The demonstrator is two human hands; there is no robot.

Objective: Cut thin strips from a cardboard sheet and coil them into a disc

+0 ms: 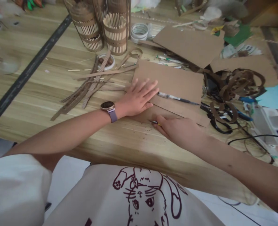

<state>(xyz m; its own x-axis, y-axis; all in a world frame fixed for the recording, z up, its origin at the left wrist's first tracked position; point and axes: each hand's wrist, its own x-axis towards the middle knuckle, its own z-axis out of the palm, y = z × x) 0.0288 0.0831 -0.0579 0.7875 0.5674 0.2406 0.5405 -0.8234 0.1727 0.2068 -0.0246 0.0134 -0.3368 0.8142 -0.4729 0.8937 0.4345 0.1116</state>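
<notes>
My left hand [139,95], with a watch on the wrist, lies flat with fingers spread on a brown cardboard sheet [174,80] on the wooden table [35,100]. My right hand [177,128] is closed around a small tool whose tip [154,122] touches the near edge of a lower cardboard strip [176,110]; I cannot tell what kind of tool it is. A pen [176,98] lies on the cardboard just right of my left fingers.
Cardboard strips [82,91] lie left of the sheet. Two slatted cylinders [103,26] and a tape roll [139,31] stand at the back. More cardboard [190,44], curled offcuts [233,84], black scissors [220,121] and cables [254,138] crowd the right.
</notes>
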